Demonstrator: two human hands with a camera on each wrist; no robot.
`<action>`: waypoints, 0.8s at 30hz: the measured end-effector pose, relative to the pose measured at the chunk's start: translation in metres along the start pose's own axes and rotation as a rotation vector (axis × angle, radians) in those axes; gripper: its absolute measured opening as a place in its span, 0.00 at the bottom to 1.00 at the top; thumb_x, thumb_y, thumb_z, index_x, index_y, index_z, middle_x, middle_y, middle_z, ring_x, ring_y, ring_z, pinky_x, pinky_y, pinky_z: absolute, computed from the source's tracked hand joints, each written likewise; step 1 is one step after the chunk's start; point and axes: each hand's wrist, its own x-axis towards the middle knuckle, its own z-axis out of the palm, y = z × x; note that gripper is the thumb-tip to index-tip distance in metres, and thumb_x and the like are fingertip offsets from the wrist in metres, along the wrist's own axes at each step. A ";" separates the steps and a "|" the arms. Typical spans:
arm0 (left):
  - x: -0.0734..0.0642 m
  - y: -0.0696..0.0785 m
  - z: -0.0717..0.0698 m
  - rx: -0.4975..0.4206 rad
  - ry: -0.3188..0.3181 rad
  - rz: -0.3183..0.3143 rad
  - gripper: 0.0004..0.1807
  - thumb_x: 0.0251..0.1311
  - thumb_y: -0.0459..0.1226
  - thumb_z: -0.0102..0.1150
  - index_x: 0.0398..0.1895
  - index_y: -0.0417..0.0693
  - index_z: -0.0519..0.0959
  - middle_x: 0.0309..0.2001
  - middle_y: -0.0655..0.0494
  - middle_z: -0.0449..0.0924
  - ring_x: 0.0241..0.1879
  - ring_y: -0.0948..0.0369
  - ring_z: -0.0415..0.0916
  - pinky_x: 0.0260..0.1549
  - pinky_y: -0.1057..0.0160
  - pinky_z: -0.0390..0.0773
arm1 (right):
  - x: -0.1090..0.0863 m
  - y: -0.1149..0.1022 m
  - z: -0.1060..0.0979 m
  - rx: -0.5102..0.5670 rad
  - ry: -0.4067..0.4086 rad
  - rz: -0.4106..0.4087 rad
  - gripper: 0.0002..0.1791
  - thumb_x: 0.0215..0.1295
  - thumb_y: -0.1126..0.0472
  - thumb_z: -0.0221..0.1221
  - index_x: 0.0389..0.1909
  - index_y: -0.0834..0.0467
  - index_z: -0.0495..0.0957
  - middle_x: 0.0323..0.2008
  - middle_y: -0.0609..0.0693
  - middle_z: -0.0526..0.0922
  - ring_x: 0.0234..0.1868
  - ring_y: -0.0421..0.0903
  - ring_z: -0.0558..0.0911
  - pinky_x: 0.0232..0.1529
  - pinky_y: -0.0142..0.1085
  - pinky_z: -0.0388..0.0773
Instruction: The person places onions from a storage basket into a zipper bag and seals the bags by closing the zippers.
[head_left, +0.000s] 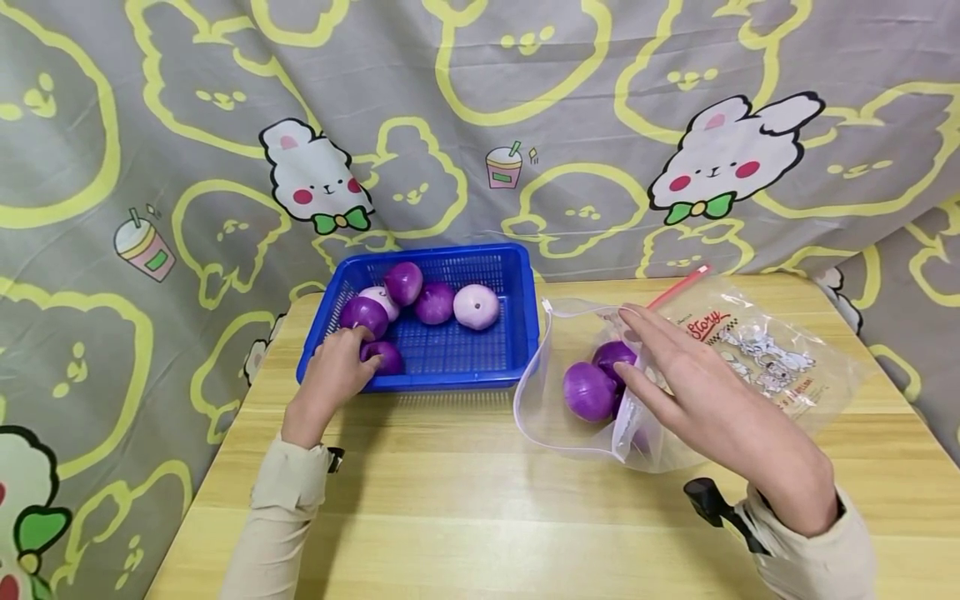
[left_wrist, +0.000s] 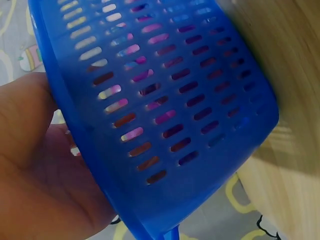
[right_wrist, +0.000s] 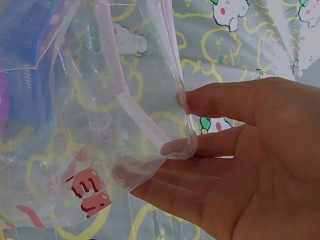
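Observation:
In the head view my left hand (head_left: 339,371) reaches over the near left rim of a blue basket (head_left: 457,382). Its thumb and fingers are around a red onion (head_left: 387,358) in the near left corner. The left wrist view shows this hand (left_wrist: 35,165) at the rim, with the fingertips hidden behind the slotted wall (left_wrist: 150,195). My right hand (head_left: 697,392) holds the mouth of a clear zip bag (head_left: 540,417) apart, its edge between thumb and fingers, as the right wrist view shows too. Red onions (head_left: 588,392) lie inside the bag.
Several more onions sit in the basket, among them a pale one (head_left: 476,307) on the right and a purple one (head_left: 403,283) at the back. A red slider (head_left: 678,286) lies along the bag's top edge. A patterned curtain (head_left: 450,150) hangs behind the wooden table (head_left: 450,500).

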 end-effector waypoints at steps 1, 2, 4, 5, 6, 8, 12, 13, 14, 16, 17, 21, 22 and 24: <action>0.001 0.000 -0.001 0.001 -0.014 -0.004 0.18 0.60 0.37 0.67 0.49 0.33 0.79 0.42 0.35 0.80 0.44 0.39 0.76 0.43 0.38 0.76 | 0.000 0.000 0.000 -0.002 0.005 -0.005 0.35 0.77 0.50 0.50 0.76 0.64 0.54 0.75 0.63 0.56 0.74 0.63 0.57 0.69 0.60 0.57; 0.003 0.000 -0.002 0.003 -0.026 -0.009 0.18 0.60 0.37 0.67 0.48 0.33 0.79 0.41 0.35 0.80 0.42 0.40 0.76 0.42 0.39 0.77 | 0.000 0.000 -0.001 -0.001 0.008 -0.007 0.35 0.77 0.49 0.50 0.76 0.65 0.54 0.75 0.63 0.56 0.74 0.63 0.57 0.69 0.60 0.56; 0.005 0.000 -0.003 0.000 -0.049 -0.017 0.18 0.60 0.37 0.67 0.47 0.32 0.79 0.39 0.36 0.80 0.40 0.42 0.75 0.40 0.40 0.77 | 0.000 0.000 -0.001 0.001 0.011 -0.010 0.35 0.77 0.49 0.50 0.76 0.65 0.54 0.75 0.63 0.56 0.75 0.63 0.57 0.70 0.60 0.56; 0.005 0.000 -0.003 -0.001 -0.059 -0.019 0.17 0.60 0.37 0.67 0.46 0.32 0.79 0.39 0.37 0.80 0.40 0.42 0.75 0.41 0.41 0.77 | 0.000 0.000 -0.001 0.002 0.014 -0.012 0.35 0.77 0.49 0.50 0.76 0.65 0.54 0.75 0.64 0.57 0.74 0.63 0.57 0.70 0.60 0.56; 0.005 0.000 -0.002 -0.003 -0.068 -0.023 0.17 0.60 0.37 0.67 0.46 0.32 0.79 0.39 0.37 0.80 0.40 0.42 0.75 0.41 0.41 0.77 | 0.000 0.000 -0.001 0.002 0.015 -0.012 0.35 0.77 0.49 0.50 0.75 0.65 0.55 0.75 0.64 0.57 0.74 0.63 0.57 0.70 0.60 0.56; 0.005 0.000 -0.002 -0.006 -0.087 -0.032 0.17 0.60 0.37 0.67 0.46 0.32 0.79 0.40 0.36 0.80 0.41 0.42 0.75 0.43 0.41 0.77 | -0.001 0.000 -0.001 0.007 0.012 -0.010 0.35 0.77 0.49 0.50 0.75 0.65 0.55 0.75 0.64 0.57 0.75 0.63 0.57 0.70 0.60 0.57; 0.002 -0.001 -0.002 -0.007 -0.106 -0.044 0.18 0.60 0.37 0.67 0.47 0.32 0.79 0.43 0.36 0.80 0.44 0.41 0.76 0.46 0.39 0.76 | -0.002 -0.001 0.001 0.008 0.023 -0.017 0.35 0.76 0.50 0.52 0.74 0.66 0.56 0.73 0.65 0.59 0.73 0.64 0.59 0.68 0.61 0.59; 0.002 -0.001 -0.002 -0.008 -0.110 -0.046 0.18 0.60 0.37 0.67 0.47 0.32 0.79 0.43 0.36 0.81 0.44 0.41 0.76 0.47 0.38 0.76 | -0.002 -0.001 0.001 0.010 0.026 -0.020 0.35 0.76 0.51 0.52 0.74 0.67 0.57 0.73 0.65 0.60 0.73 0.64 0.59 0.68 0.61 0.59; 0.001 -0.001 -0.002 -0.010 -0.113 -0.049 0.18 0.60 0.37 0.68 0.48 0.32 0.79 0.44 0.36 0.81 0.44 0.41 0.76 0.47 0.38 0.76 | -0.003 -0.001 0.001 0.012 0.029 -0.021 0.35 0.76 0.51 0.52 0.74 0.67 0.57 0.73 0.65 0.60 0.73 0.64 0.59 0.67 0.61 0.59; 0.000 -0.001 -0.002 -0.012 -0.116 -0.048 0.19 0.59 0.37 0.68 0.47 0.32 0.79 0.44 0.36 0.81 0.44 0.41 0.76 0.47 0.38 0.75 | -0.004 -0.001 0.001 0.016 0.031 -0.023 0.35 0.76 0.51 0.52 0.74 0.67 0.57 0.73 0.65 0.60 0.73 0.64 0.60 0.67 0.61 0.60; -0.001 -0.001 -0.002 -0.015 -0.116 -0.049 0.18 0.58 0.37 0.68 0.47 0.32 0.79 0.43 0.36 0.81 0.44 0.41 0.76 0.47 0.38 0.75 | -0.004 -0.001 0.001 0.019 0.029 -0.022 0.35 0.76 0.50 0.51 0.74 0.67 0.57 0.73 0.65 0.60 0.73 0.64 0.59 0.67 0.61 0.59; -0.001 0.000 -0.002 -0.026 -0.123 -0.054 0.18 0.57 0.36 0.69 0.47 0.32 0.79 0.43 0.37 0.81 0.44 0.42 0.77 0.48 0.38 0.75 | -0.006 -0.002 0.000 0.030 0.018 -0.010 0.35 0.77 0.48 0.50 0.74 0.66 0.56 0.74 0.63 0.59 0.74 0.63 0.58 0.68 0.61 0.58; -0.001 0.000 -0.003 -0.028 -0.124 -0.053 0.18 0.57 0.35 0.69 0.47 0.32 0.79 0.43 0.37 0.81 0.44 0.42 0.77 0.48 0.38 0.75 | -0.006 -0.002 0.000 0.031 0.017 -0.007 0.35 0.77 0.48 0.50 0.75 0.66 0.56 0.74 0.63 0.58 0.74 0.63 0.57 0.68 0.61 0.58; -0.001 0.001 -0.003 -0.029 -0.126 -0.052 0.18 0.57 0.35 0.69 0.47 0.32 0.79 0.44 0.38 0.81 0.44 0.43 0.77 0.49 0.39 0.75 | -0.007 -0.002 -0.001 0.031 0.020 -0.007 0.35 0.77 0.48 0.49 0.75 0.66 0.56 0.74 0.63 0.58 0.74 0.62 0.57 0.68 0.61 0.58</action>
